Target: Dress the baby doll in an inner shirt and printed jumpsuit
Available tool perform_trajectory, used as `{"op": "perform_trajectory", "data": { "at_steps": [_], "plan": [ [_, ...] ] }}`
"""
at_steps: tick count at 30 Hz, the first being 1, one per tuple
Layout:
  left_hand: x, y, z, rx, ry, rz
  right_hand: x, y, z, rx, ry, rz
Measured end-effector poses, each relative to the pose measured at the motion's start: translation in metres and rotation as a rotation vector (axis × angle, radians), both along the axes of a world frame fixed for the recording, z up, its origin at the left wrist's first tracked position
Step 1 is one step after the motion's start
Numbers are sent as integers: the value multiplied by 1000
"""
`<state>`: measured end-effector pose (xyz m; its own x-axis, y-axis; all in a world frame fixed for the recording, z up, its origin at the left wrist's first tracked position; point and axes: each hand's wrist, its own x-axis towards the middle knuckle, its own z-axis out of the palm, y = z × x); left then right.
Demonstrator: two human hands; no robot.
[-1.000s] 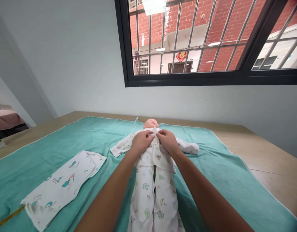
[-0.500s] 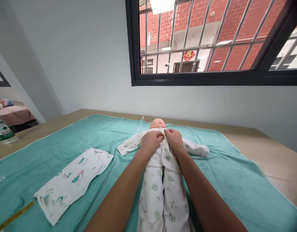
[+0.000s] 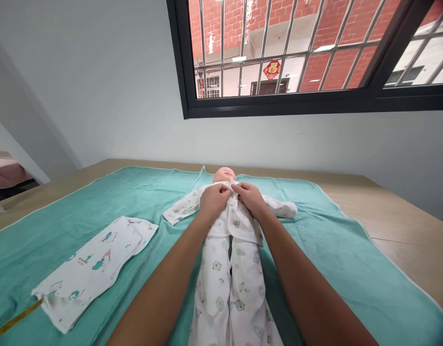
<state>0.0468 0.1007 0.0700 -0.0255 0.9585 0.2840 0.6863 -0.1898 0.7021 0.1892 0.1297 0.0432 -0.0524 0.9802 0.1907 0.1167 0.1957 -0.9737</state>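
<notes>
A baby doll [image 3: 224, 174] lies on its back, dressed in a white printed baby shirt [image 3: 245, 221] with its sleeves spread to both sides. White printed pants [image 3: 221, 283] cover its legs. At the shirt's neckline, my left hand [image 3: 214, 199] pinches the front edge of the fabric. Close beside it, my right hand [image 3: 250, 197] grips the opposite edge between thumb and fingers. Below the hands a button or snap shows on the shirt front. My fingers partly hide the collar.
A teal blanket [image 3: 134, 187] covers much of the wooden table [image 3: 398, 211]. To the left lies a folded white printed cloth [image 3: 98, 264], with a yellow measuring tape [image 3: 15, 321] at its lower corner. A barred window [image 3: 279, 103] is in the wall behind.
The view has shifted, so everything sits slightly further left and higher. Both hands stay at the neckline, and the collar fabric between them is now raised a little.
</notes>
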Motion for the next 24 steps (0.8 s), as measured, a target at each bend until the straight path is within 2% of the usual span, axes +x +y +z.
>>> {"op": "perform_trajectory", "data": {
  "at_steps": [6,10,13,16,19,24],
  "plan": [
    [5,-3,-4,83,132,-10,2,2,-8,-24,121,-17],
    [6,-4,-7,122,213,-18,-3,4,-9,-11,119,-114],
    [6,-4,-5,104,193,1,-6,4,-8,15,82,-157],
    [6,-3,-3,120,140,28,-6,2,-7,23,62,-136],
    [3,-3,0,85,14,12,-5,1,-5,19,41,-118],
    [-2,-4,4,-110,-501,-30,-6,-1,1,51,7,-114]
  ]
}}
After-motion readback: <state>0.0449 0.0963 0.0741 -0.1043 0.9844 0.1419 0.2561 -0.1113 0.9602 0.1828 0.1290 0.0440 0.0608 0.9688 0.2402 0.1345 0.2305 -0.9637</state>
